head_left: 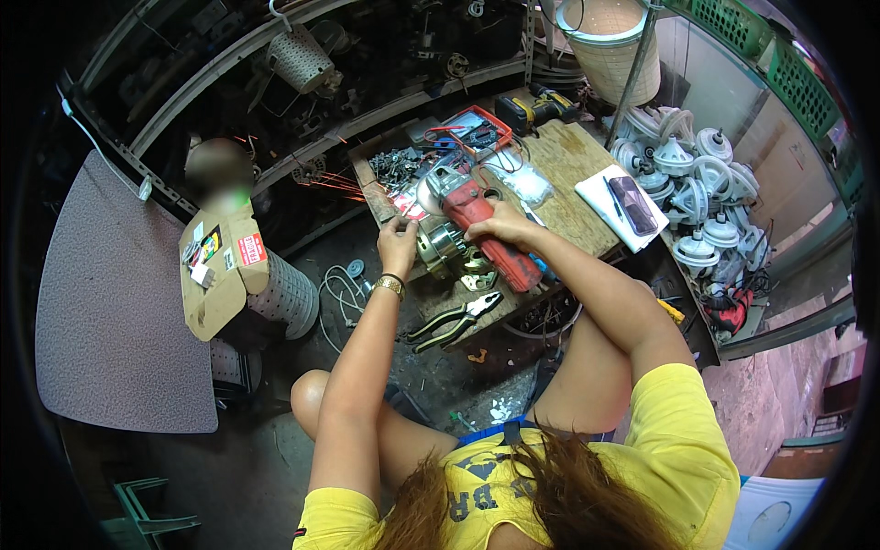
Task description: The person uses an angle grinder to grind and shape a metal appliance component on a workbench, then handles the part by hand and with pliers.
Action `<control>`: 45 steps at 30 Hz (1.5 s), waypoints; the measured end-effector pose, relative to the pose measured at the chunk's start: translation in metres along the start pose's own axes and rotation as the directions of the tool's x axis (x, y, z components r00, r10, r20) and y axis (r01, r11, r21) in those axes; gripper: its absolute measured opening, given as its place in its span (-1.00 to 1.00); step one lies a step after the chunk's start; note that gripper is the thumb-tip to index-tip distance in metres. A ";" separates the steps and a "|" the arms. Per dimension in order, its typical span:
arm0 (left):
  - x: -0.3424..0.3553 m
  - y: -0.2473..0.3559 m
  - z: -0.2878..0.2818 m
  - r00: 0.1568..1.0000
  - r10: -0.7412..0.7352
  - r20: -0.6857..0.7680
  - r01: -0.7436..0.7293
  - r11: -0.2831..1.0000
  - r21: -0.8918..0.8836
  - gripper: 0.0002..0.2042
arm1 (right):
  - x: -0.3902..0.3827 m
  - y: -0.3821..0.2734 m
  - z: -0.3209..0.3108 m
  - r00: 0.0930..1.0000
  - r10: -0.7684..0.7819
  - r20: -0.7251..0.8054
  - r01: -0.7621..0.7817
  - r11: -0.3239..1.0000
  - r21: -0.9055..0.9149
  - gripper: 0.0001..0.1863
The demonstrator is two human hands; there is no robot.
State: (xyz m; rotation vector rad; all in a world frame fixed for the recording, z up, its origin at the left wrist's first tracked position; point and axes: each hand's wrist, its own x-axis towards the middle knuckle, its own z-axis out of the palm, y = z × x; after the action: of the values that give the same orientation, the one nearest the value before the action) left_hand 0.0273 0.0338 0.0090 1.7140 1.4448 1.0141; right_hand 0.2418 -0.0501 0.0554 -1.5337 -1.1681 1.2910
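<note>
My right hand is wrapped round the body of a red angle grinder. Its grey metal head and disc guard point away to the far left, and orange sparks fly leftward from there. Close to the disc, my left hand is closed in a pinch; what its fingertips hold is too small to make out. Just right of that hand, below the grinder, sits a round shiny metal motor. Pliers with black and yellow handles lie at the bench's near edge.
The wooden bench bears loose metal parts, a red tray, a yellow-black cordless drill and a phone on white paper. White fan-motor housings crowd the right. An open cardboard box stands left.
</note>
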 end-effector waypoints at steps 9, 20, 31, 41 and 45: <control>0.000 -0.002 -0.005 0.996 -0.072 0.046 0.077 0.991 -0.109 -0.75 | 0.000 0.001 -0.003 0.999 -0.029 -0.026 0.030 0.999 0.014 -0.33; 0.003 -0.012 0.002 0.995 0.088 -0.036 -0.086 0.994 0.067 -0.73 | -0.001 0.005 -0.005 0.999 -0.034 -0.042 0.032 0.998 -0.049 -0.33; 0.001 -0.010 0.002 0.993 0.109 -0.052 -0.106 0.993 0.058 -0.73 | -0.005 -0.004 0.000 1.000 0.002 0.025 -0.002 1.000 0.020 -0.29; 0.000 -0.003 0.000 1.000 0.011 -0.005 -0.011 1.000 0.014 -0.78 | -0.001 0.002 -0.003 1.000 -0.003 0.018 0.003 1.000 -0.006 -0.30; -0.002 -0.004 -0.002 0.999 -0.039 0.000 0.039 0.996 -0.079 -0.73 | -0.001 0.001 -0.003 1.000 -0.025 -0.012 0.024 1.000 -0.013 -0.34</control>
State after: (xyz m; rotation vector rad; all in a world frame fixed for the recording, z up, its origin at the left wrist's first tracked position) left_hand 0.0236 0.0328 0.0062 1.6235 1.4147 1.0381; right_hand 0.2446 -0.0514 0.0551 -1.5298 -1.1861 1.2588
